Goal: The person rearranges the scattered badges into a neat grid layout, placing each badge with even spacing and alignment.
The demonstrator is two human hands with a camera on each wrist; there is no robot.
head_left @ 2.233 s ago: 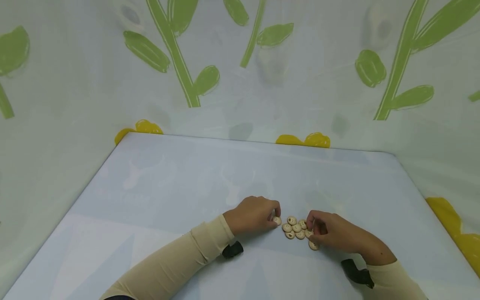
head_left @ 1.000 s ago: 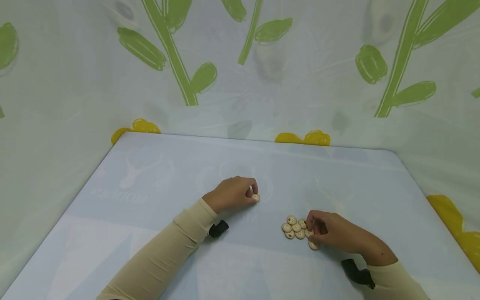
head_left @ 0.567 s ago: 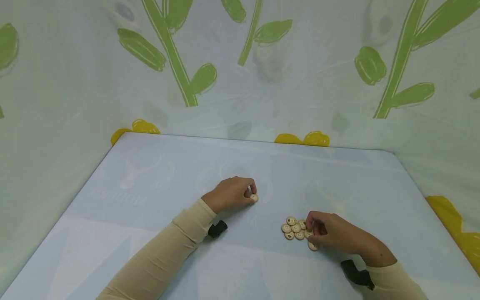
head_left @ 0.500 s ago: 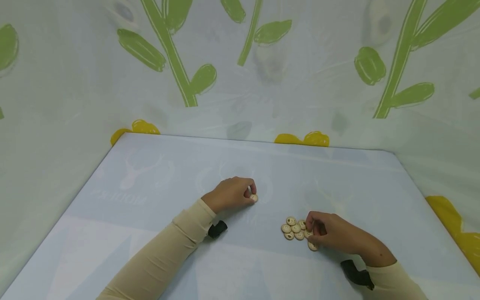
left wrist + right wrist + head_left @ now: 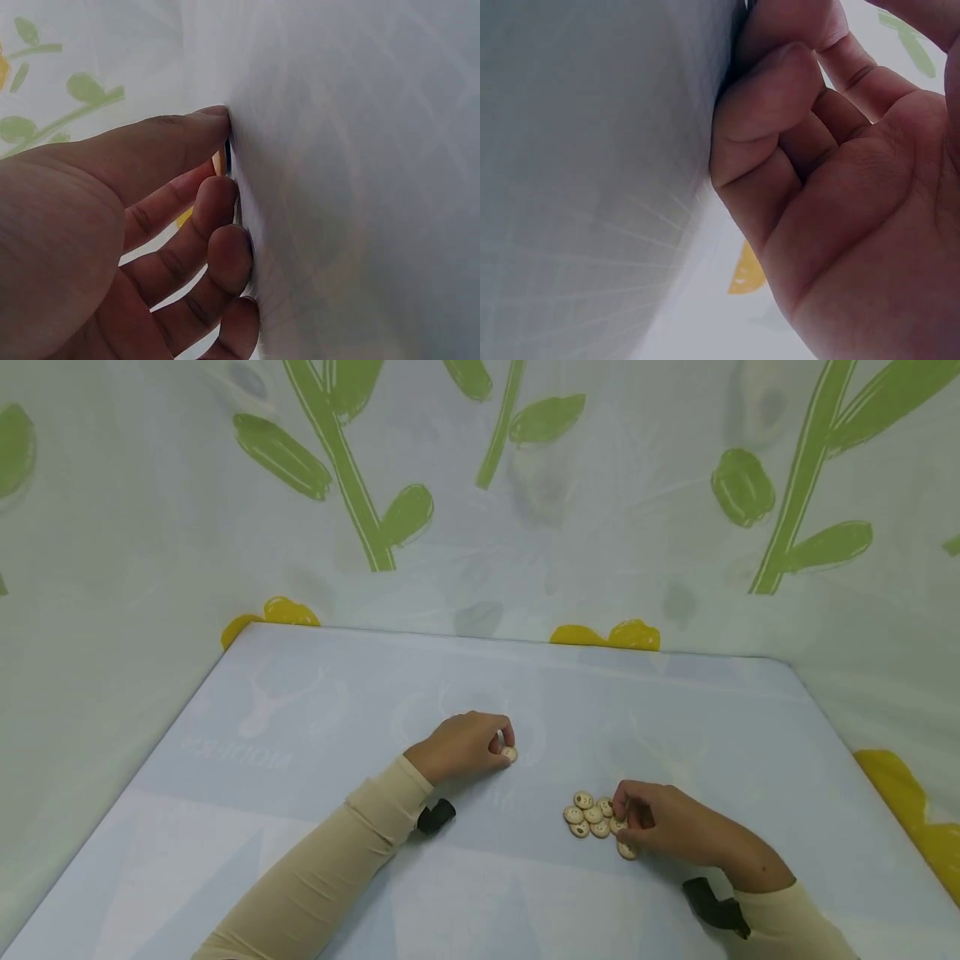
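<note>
Left hand (image 5: 467,747): thumb and finger pinch 1 pale round disc (image 5: 509,754) at the surface of the table (image 5: 450,902), well apart from the disc cluster (image 5: 593,816). Right hand (image 5: 667,822): finger and thumb curl about 1 edge disc (image 5: 616,827) at the cluster's right side. Several cluster discs bear dark marks. Cream sleeves (image 5: 322,868) cover both forearms.

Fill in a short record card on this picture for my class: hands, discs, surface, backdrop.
Left hand: pinches a single disc, apart from the cluster
Right hand: finger and thumb either side of an edge disc
Cluster: round, pale discs with dark markings, lying close together
Surface: pale blue-white tabletop
Backdrop: whitish sheet, green plant prints, yellow shapes low down
Sleeves: beige, both arms
</note>
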